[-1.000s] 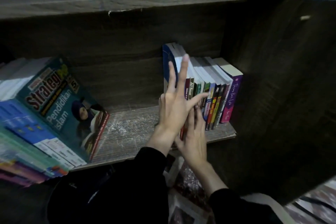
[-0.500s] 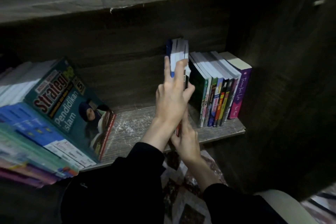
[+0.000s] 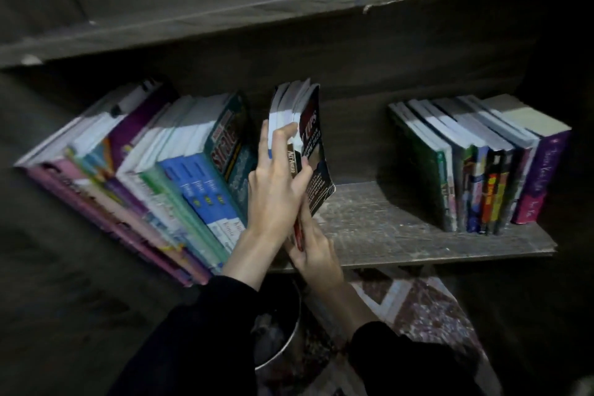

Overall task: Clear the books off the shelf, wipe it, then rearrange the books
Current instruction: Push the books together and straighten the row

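**Three groups of books, one in hand**

Two hands hold one bundle [image 3: 313, 151] of three or four thin books upright over the middle of the shelf [image 3: 385, 228]. The left hand [image 3: 273, 199] has a closed grip on it, fingers on the page edges and thumb on the dark cover. The right hand [image 3: 316, 254] has its grip curled round the bundle's lower spine.

On the left, a slanting stack [image 3: 167, 177] of roughly ten books leans leftward, too blurred to count exactly. On the far right, a row [image 3: 482, 170] of about eight stands upright, ending in a purple one against the side wall.

The shelf is dark, scuffed wood, and one upper board [image 3: 289, 6] runs above it. Below it are a metal bowl [image 3: 283, 341] and a patterned rug [image 3: 427, 309]. The light is dim.
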